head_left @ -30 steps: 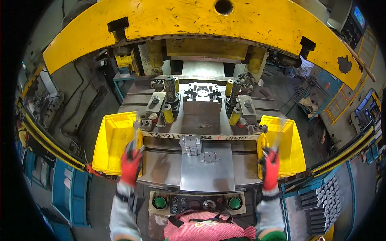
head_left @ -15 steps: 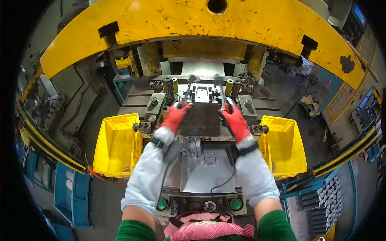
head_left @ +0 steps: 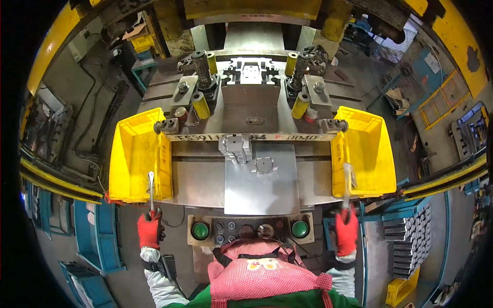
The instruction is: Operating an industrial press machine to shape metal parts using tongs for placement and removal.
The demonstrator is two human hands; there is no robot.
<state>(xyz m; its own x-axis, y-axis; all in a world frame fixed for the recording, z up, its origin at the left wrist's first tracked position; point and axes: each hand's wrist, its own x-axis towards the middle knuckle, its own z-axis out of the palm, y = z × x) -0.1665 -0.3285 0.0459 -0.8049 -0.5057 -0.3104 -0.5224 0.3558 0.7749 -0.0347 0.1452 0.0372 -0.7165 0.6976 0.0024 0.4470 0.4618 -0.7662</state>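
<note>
My left hand (head_left: 150, 229), in a red glove, is closed round a long silver hand tool (head_left: 151, 187) with a rounded, ring-like end. That tool points up in front of the left yellow bin (head_left: 134, 194). On the other side my right hand (head_left: 346, 232), also red-gloved, grips a similar silver tool (head_left: 347, 179), smeared by motion, in front of the right yellow bin (head_left: 377, 189). Farther off, a bright flat metal part (head_left: 251, 73) lies in the press die (head_left: 250, 105). Both hands are well away from the die.
A stack of metal parts (head_left: 236, 149) and a single metal part (head_left: 264, 165) rest on a silver plate (head_left: 259, 195). Nearer me is a control panel with a left green button (head_left: 200, 231) and a right green button (head_left: 299, 229). Metal parts (head_left: 408, 241) lie in rows at the right.
Both hands have drawn back from the die, toward me and outward to either side. The view has shifted, so the yellow press beam shows less and the die stands higher.
</note>
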